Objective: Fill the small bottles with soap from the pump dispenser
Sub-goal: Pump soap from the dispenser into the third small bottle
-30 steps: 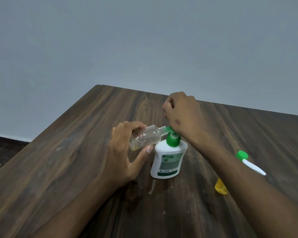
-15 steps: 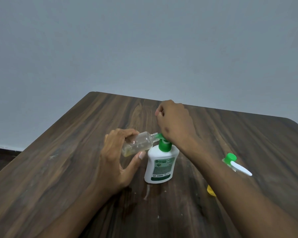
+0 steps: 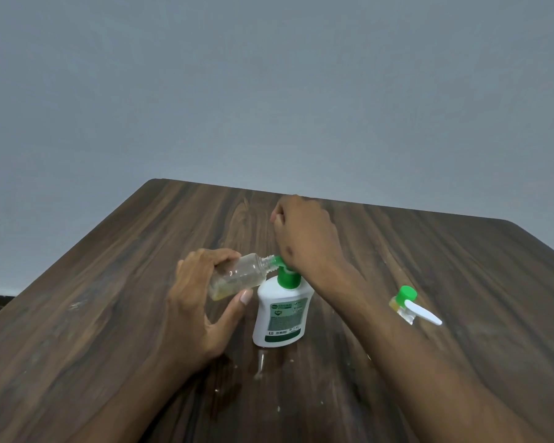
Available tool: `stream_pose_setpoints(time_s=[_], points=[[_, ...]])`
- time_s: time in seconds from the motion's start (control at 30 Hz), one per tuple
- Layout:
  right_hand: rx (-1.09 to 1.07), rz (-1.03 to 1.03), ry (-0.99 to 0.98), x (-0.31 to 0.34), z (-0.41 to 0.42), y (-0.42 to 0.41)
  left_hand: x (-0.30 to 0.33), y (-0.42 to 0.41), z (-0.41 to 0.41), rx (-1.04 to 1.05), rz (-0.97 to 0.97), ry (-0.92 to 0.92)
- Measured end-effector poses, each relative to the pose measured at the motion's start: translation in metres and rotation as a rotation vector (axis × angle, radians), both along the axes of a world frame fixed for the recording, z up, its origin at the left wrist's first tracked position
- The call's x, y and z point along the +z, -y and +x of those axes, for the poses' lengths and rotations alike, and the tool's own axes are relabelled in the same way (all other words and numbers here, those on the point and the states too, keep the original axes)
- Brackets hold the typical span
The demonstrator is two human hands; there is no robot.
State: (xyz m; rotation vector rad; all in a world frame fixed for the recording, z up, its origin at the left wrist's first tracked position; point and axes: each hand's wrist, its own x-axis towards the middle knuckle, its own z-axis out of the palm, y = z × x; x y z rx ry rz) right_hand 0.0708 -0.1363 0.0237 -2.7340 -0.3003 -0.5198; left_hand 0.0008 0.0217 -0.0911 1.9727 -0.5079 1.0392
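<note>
The dark wooden table (image 3: 109,298) fills the lower half of the frame under a plain grey wall (image 3: 269,91). At centre stands the white pump dispenser (image 3: 280,318), upright, with a green collar and pump head; a few pale drips lie on the wood just in front of its base.

The right hand (image 3: 304,238) sits on top of the pump, fingers curled into a loose fist holding nothing, with the heel of the hand bearing on the green head. The left hand (image 3: 202,302) grips a clear small bottle (image 3: 240,276) round its lower body, tilted nearly on its side, its threaded neck meeting the green spout. A thin layer of yellowish soap lies along its lower side, so filling looks to be at an early stage.

At right of centre, past the right forearm, a second small bottle (image 3: 403,303) with a green cap holds yellow liquid and a white piece lies against it; it appears already filled.

To do this step well, the neck should stay seated on the spout through each stroke, the press should be slow and straight down so the dispenser does not tip, and the bottle's mouth should stay higher than its base so that soap does not run back out.
</note>
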Motion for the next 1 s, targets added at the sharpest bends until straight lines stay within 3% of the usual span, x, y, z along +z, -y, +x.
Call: stream_pose_setpoints(time_s=[1.0], points=[[0.024,-0.025,0.024,0.0005,-0.0003,0.0,0.0013,0.0011,-0.0014,0.007,0.014,-0.023]])
